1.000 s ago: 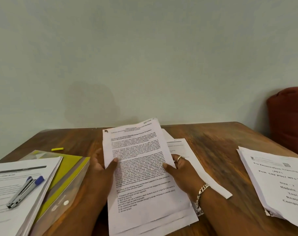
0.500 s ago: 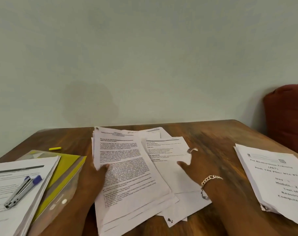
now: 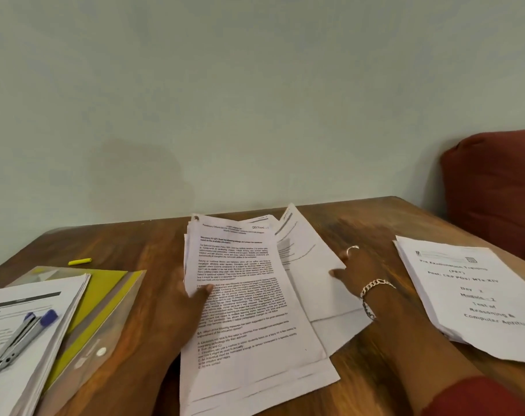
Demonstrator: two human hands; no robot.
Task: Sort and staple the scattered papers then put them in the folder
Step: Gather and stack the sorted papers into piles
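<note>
My left hand [image 3: 192, 298] pinches the centre sheaf [image 3: 243, 295] | right hand [image 3: 352, 270] grips a loose sheet [image 3: 307, 265] | folder [image 3: 105, 298] left, under a paper stack [image 3: 30, 319] with stapler [image 3: 21, 339] | another pile [image 3: 471, 295] right.

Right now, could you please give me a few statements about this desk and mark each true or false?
1. The stapler lies on the paper pile at the left. True.
2. The left hand holds the middle stack by its left edge. True.
3. The right hand grips the stapler. False: it is at the loose sheets right of the stack.
4. The folder lies on the right side of the table. False: it lies on the left, partly under the pile.
5. A yellow cap lies behind the folder. True.
</note>
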